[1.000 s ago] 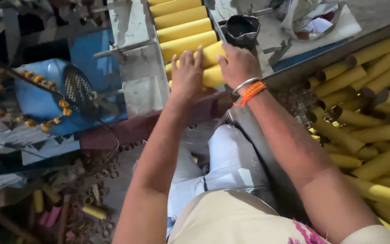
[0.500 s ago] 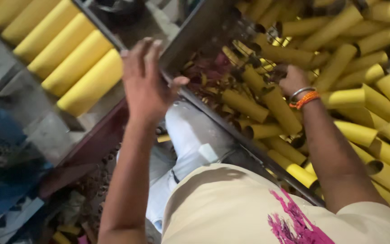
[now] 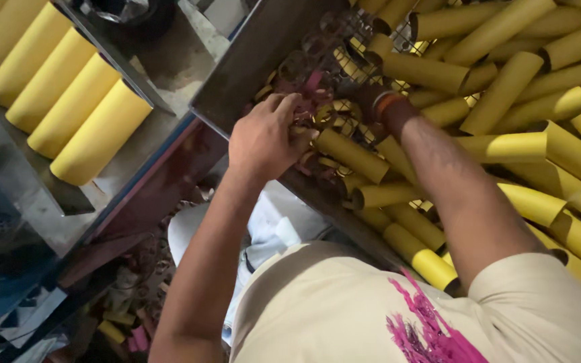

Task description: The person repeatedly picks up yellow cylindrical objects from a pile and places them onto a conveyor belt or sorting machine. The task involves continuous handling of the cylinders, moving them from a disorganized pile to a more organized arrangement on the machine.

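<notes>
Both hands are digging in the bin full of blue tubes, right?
Not quite: the tubes are yellow, not blue. The head view shows the left hand and the right hand both reaching into the bin full of yellow tubes.

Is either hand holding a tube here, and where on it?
Cannot be told. Left hand rests fingers on a yellow cardboard tube's end; right hand is buried among tubes.

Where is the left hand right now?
In the head view, centre frame, the left hand rests on a yellow tube at the bin's near wall.
</notes>
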